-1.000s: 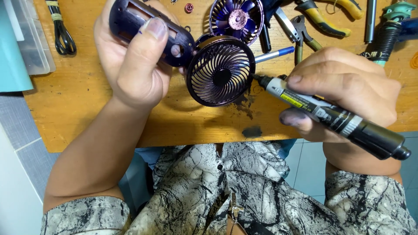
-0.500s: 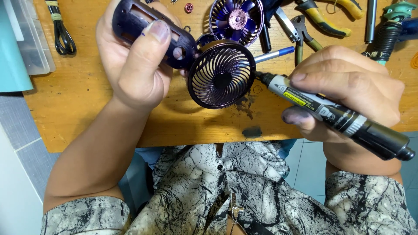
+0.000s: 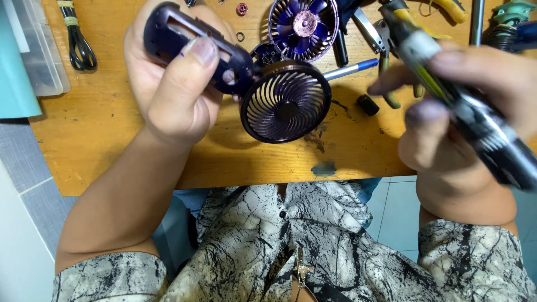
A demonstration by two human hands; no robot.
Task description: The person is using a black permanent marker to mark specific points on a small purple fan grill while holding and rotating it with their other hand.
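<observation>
1. My left hand (image 3: 173, 84) is wrapped round the dark purple handle of a small hand fan (image 3: 240, 78), thumb pressed flat along the side, fingers closed behind it. The fan is lifted just above the wooden table (image 3: 112, 128), with its round rear grille (image 3: 285, 102) facing up at me.

2. My right hand (image 3: 464, 112) is closed on a pen-shaped electric screwdriver (image 3: 458, 100), grey and black with a yellow band. It blurs in the picture. Its tip points up and away, well apart from the fan.

3. Progress, as I judge it: the fan is partly stripped. The front half, a blade wheel in its ring (image 3: 304, 25), lies loose on the table just beyond the grille. A small red ring (image 3: 241, 8) and a thin washer (image 3: 240, 37) lie near it, looking like removed fittings.

4. Left to do, by my reckoning: the handle shell is open along its side, nothing visible inside. I cannot tell whether any screws remain in it.

5. Around: a blue-tipped pen (image 3: 349, 69), a small black cap (image 3: 368, 104), pliers (image 3: 386, 39), a coiled black cable (image 3: 78, 42), a clear plastic box (image 3: 36, 50) at the table's left edge.
</observation>
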